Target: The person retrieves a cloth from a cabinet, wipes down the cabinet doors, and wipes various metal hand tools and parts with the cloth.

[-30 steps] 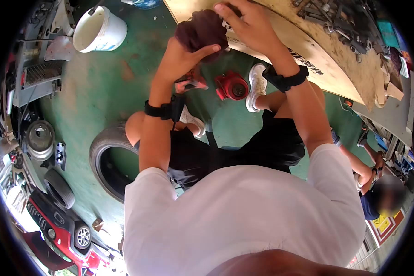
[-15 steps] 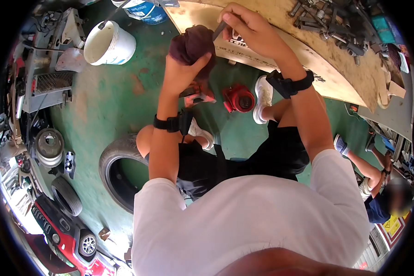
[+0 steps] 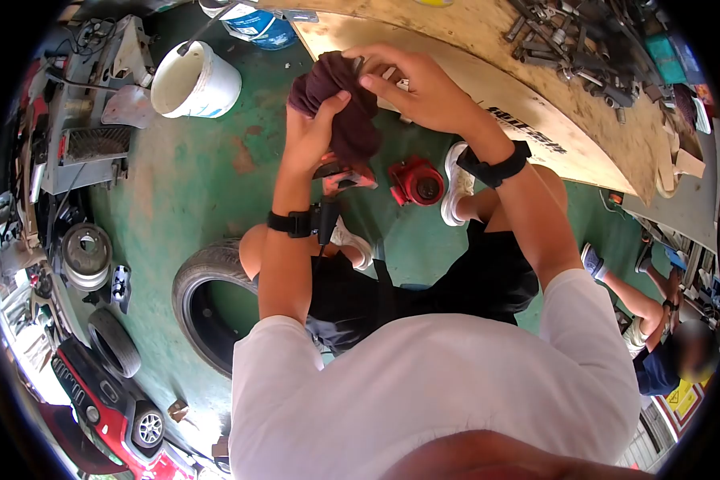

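Observation:
A dark maroon cloth (image 3: 350,128) is bunched up in my left hand (image 3: 306,138), whose thumb presses over its front. Against the cloth's upper right side, my right hand (image 3: 428,90) pinches a small dark metal piece (image 3: 358,66). Most of that piece is hidden by fingers and cloth, so its kind cannot be made out. Below the hands, on the green floor, are a red metal jack-like part (image 3: 348,178) and a round red metal part (image 3: 418,182) beside my shoe.
A wooden workbench (image 3: 488,68) runs along the upper right, with a heap of sockets and metal tools (image 3: 572,52) on it. A white bucket (image 3: 216,84) stands upper left. A tyre (image 3: 192,288) lies by my left knee. Another person (image 3: 656,352) is low at far right.
My right hand has moved left and down onto the cloth, bringing the dark metal piece against it. The cloth has turned in my left hand, and one end hangs lower.

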`<state>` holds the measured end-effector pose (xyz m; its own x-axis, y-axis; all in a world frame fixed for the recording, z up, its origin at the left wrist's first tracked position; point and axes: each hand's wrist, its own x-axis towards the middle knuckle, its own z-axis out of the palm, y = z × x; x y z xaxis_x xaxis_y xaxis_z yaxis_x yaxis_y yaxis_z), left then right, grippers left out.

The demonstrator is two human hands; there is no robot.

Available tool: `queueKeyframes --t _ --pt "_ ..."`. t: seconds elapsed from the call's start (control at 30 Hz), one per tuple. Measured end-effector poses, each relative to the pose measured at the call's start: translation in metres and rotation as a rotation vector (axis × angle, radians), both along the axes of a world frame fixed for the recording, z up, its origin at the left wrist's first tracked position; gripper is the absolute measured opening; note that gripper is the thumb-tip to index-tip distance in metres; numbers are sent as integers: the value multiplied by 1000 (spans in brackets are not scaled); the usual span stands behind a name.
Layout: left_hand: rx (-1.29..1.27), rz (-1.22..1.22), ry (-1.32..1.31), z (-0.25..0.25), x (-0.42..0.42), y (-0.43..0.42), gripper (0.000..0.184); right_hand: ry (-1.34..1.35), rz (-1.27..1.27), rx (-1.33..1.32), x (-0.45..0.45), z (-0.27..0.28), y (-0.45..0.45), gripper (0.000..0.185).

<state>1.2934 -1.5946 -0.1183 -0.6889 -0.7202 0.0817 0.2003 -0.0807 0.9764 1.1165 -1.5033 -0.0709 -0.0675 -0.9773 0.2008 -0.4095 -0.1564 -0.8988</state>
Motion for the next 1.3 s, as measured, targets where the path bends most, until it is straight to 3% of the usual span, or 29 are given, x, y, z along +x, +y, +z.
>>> queueKeyframes --t 0.07,0.13,0.17,0.27,0.4,0.53,0.6,0.63,0.7,0.9,1.03,1.1,1.13,1.3 --pt "282 20 63 6 0 3 39 0 3 -96 2 2 -2 37" --pt "295 39 94 6 -1 4 44 62 -23 -40 6 8 3 60" --pt "316 58 120 7 -2 5 48 68 -23 -47 8 10 4 60" --pt "453 116 157 19 -6 14 53 229 53 -104 10 4 5 98" --pt "547 158 212 11 -8 15 40 373 -15 -108 20 -3 6 107" --pt "484 66 156 11 -11 16 39 368 -57 -114 15 -2 3 101" --pt "480 43 180 7 -12 15 38 326 -49 -89 12 -1 2 84" --pt "483 44 179 3 -12 12 38 325 -49 -85 12 -2 3 84" --pt "508 33 108 -4 -9 9 49 312 -76 -99 15 -6 2 61" --pt "465 28 126 2 -8 9 49 273 -114 -191 20 -15 -4 37" --pt "567 8 153 -2 1 4 50 289 -92 -201 14 -16 -8 34" --pt "475 -140 186 -4 6 1 55 491 -187 -228 14 -14 -6 35" --pt "477 -149 159 -4 7 -2 61 495 -213 -222 17 -13 -5 39" --pt "439 -89 53 9 11 0 61 615 -251 -361 35 -12 -2 50"
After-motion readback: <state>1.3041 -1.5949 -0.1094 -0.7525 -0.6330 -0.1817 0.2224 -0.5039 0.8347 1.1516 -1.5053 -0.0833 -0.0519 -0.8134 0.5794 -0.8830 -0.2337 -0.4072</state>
